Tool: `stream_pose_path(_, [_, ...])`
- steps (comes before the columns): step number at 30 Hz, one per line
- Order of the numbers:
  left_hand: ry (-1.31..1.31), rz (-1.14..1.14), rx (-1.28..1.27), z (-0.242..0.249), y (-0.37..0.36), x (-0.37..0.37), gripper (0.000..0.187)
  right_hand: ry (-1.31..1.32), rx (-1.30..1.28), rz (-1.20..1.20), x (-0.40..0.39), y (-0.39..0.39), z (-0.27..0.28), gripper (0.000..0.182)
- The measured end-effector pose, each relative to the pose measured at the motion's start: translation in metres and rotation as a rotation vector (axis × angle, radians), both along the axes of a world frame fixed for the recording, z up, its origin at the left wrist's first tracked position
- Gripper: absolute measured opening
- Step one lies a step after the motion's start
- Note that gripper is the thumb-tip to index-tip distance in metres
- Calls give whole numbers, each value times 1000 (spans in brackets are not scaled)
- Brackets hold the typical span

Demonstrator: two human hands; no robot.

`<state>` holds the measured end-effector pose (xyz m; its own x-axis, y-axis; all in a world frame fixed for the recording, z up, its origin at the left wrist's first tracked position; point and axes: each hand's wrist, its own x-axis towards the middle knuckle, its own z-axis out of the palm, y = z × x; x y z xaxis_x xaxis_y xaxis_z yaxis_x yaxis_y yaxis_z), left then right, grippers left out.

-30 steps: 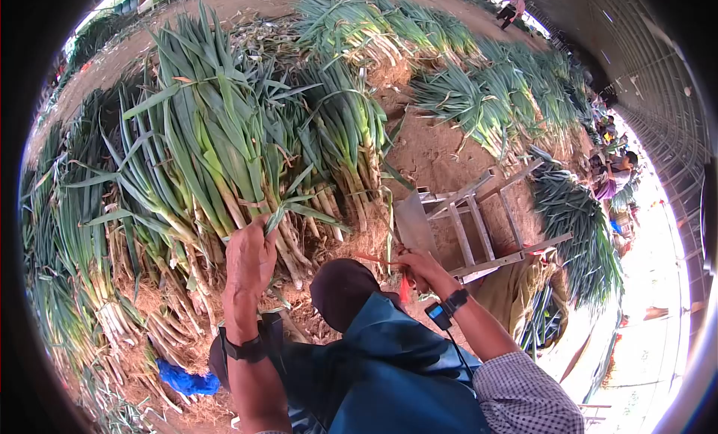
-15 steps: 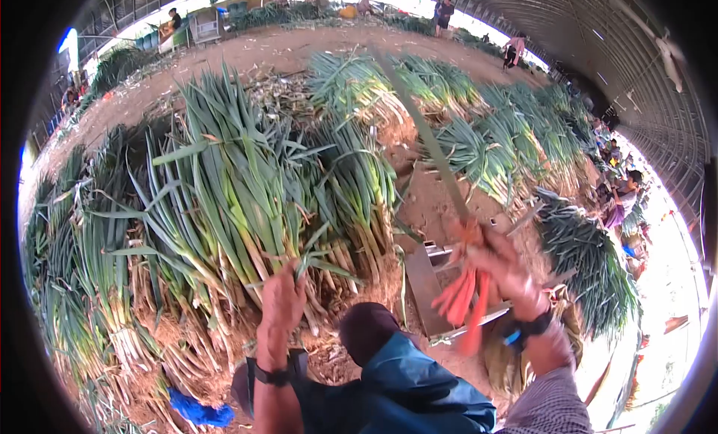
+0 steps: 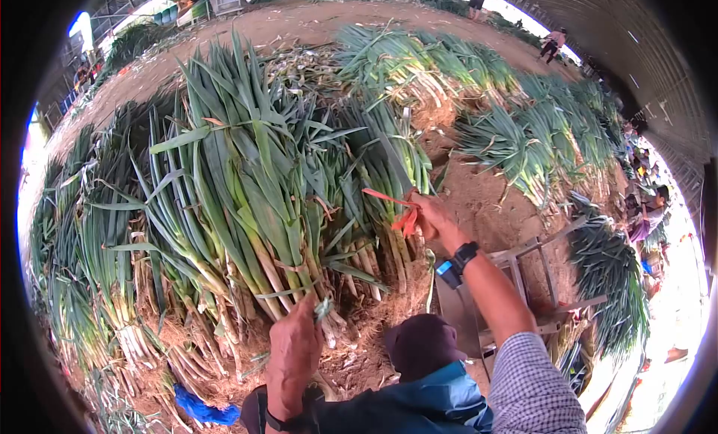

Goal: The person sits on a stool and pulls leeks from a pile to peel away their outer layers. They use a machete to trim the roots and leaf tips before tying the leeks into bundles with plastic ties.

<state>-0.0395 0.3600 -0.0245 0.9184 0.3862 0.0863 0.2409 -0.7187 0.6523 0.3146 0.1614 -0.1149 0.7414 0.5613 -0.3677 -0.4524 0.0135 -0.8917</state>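
Observation:
My left hand (image 3: 295,348) is closed low at the front of a large bundle of leeks (image 3: 258,172), with a green leek leaf (image 3: 323,308) poking out of its fingers. The bundle stands upright, its pale stalks toward me. To the right, my right hand (image 3: 434,219) is closed on red strips (image 3: 404,219), whose loose ends stick out to the left. A long, flat, grey-green blade-like piece (image 3: 390,157) extends up and away from this hand; its grip is hidden. Behind it stand more leeks (image 3: 374,202).
Leek bundles crowd the left side, and more leek bundles (image 3: 516,146) lie beyond to the right. A metal frame (image 3: 516,273) stands right of my forearm. Blue cloth (image 3: 203,408) lies low left. A person (image 3: 552,45) is in the far background.
My right hand has moved left and slightly up, bringing the red strips and blade-like piece near the leeks. My left hand sits lower and a little further right. The view has shifted.

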Motion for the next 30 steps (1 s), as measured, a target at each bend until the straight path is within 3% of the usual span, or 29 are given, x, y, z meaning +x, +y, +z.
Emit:
stream_pose_path(4, [103, -47, -33, -4, 3, 15, 40, 254, 99, 17, 58, 16, -89, 34])
stream_pose_path(7, [148, -63, -12, -13, 9, 24, 45, 347, 180, -112, 54, 17, -96, 34])
stream_pose_path(17, [226, -88, 0, -20, 13, 33, 41, 217, 68, -55, 138, 30, -148, 27])
stream_pose_path(18, [219, -84, -1, -19, 13, 32, 41, 136, -65, -111, 98, 46, -86, 27])
stream_pose_path(21, [232, -116, -9, -15, 14, 31, 39, -431, -698, 84, 106, 58, -78, 30])
stream_pose_path(26, [233, -186, -21, -7, 7, 34, 37, -752, -965, 44, 125, 84, -95, 30])
stream_pose_path(27, [689, -251, -180, -21, 16, 35, 50, -958, -930, 107, 141, 79, -114, 28])
stream_pose_path(28, [428, -223, -64, -24, 13, 34, 33, -1170, -895, 156, 157, 74, -133, 27])
stream_pose_path(29, [172, -194, 51, -25, 8, 31, 17, -1199, -868, 116, 175, 77, -164, 26])
stream_pose_path(30, [182, -188, 40, -26, 8, 27, 24, -882, -823, 6, 140, 90, -114, 27])
